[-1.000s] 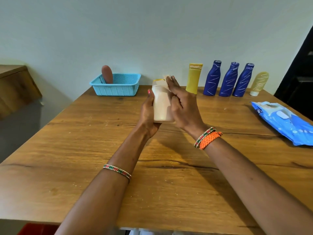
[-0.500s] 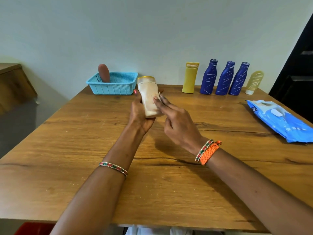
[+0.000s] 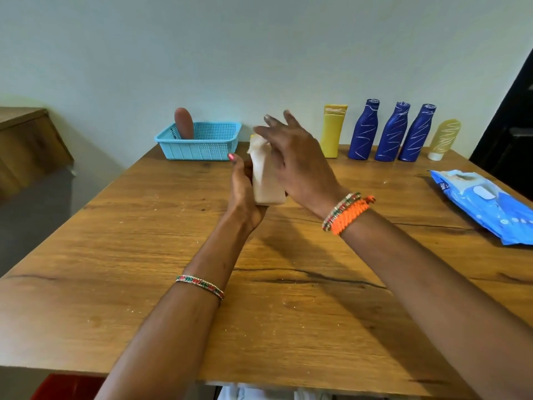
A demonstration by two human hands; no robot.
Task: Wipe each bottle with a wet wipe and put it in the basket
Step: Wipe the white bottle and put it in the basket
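Centre frame, the left hand [image 3: 245, 192] has its grip curled round a cream bottle [image 3: 266, 180]; the right hand [image 3: 294, 160] lies over it, fingers spread, wipe hidden. One brown bottle [image 3: 183, 122] stands in the basket [image 3: 199, 147] upper left; five bottles [image 3: 389, 131] wait upper right. Wipe pack [image 3: 487, 203] at right; tabletop [image 3: 144, 226] path unobstructed.

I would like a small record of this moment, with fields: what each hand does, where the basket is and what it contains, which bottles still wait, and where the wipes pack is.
left hand: grips the cream bottle, held above the table
right hand: fingers spread over the bottle's front; a wipe under it cannot be confirmed
basket: far edge, left of the hands; holds one brown bottle
waiting: yellow tube, three blue bottles, pale yellow tube
wipes pack: right edge of the table
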